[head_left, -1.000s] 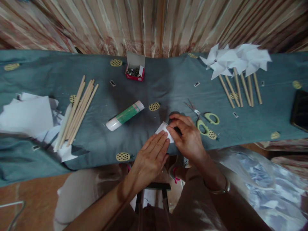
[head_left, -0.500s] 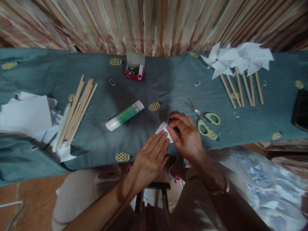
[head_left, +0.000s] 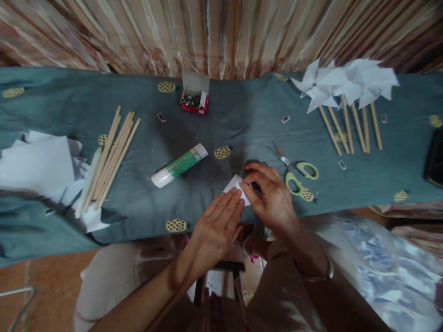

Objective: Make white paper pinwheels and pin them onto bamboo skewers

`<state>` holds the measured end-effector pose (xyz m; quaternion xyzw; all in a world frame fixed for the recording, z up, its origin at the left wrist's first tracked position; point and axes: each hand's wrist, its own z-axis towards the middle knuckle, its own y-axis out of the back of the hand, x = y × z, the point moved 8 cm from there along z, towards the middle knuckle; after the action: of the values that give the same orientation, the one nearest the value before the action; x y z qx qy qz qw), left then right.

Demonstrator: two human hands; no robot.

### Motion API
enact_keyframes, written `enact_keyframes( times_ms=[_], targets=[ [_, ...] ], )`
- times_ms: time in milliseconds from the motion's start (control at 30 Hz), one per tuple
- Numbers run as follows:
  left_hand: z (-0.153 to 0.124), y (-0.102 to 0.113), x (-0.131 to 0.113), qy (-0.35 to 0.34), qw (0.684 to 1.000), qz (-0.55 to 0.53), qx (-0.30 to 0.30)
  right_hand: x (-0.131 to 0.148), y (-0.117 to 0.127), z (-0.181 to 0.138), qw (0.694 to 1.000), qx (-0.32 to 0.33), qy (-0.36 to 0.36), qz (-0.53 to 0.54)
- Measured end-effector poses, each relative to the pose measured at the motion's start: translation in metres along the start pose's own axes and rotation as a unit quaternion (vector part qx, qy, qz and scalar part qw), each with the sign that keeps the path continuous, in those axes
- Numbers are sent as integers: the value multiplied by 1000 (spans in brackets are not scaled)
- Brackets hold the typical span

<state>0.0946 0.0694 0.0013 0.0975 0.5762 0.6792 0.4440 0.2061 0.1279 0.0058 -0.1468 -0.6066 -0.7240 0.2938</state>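
A small folded piece of white paper (head_left: 234,182) lies near the front edge of the cloth-covered table. My left hand (head_left: 218,220) rests flat on its lower part, fingers stretched out side by side. With thumb and forefinger, my right hand (head_left: 269,192) pinches the paper's right edge; the exact grip is partly hidden by the fingers. Just right of that hand lie scissors (head_left: 294,180) with light green handles, their blades slightly apart. A white and green glue stick (head_left: 180,165) lies on its side to the upper left of the paper.
An open red box (head_left: 194,108) of metal pins stands at the back. Several wooden sticks (head_left: 116,159) and a pile of white paper (head_left: 38,163) lie at left. White paper pinwheels (head_left: 320,86) on sticks lie at back right, and a dark object (head_left: 434,159) sits at the right edge.
Both hands stay on the folded paper with almost no movement. The objects on the right appear shifted very slightly rightward in the view.
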Motion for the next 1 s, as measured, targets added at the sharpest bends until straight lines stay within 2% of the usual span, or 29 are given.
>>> enact_keyframes(
  times_ms=[167, 367, 500, 833, 1000],
  targets=[
    [-1, -1, 0, 1, 1000, 2, 9, -1, 3, -1, 1000, 12, -1, -10],
    [0, 0, -1, -2, 1000, 7, 0, -8, 9, -4, 997, 77, -5, 11],
    [1, 3, -2, -4, 1000, 14, -8, -12, 11, -8, 995, 97, -5, -2],
    [-2, 0, 0, -2, 999, 22, 26, -16, 9, -13, 992, 126, 3, -18],
    [-15, 1, 6, 3, 997, 55, 52, -23, 12, -17, 991, 136, 0, -15]
  ],
)
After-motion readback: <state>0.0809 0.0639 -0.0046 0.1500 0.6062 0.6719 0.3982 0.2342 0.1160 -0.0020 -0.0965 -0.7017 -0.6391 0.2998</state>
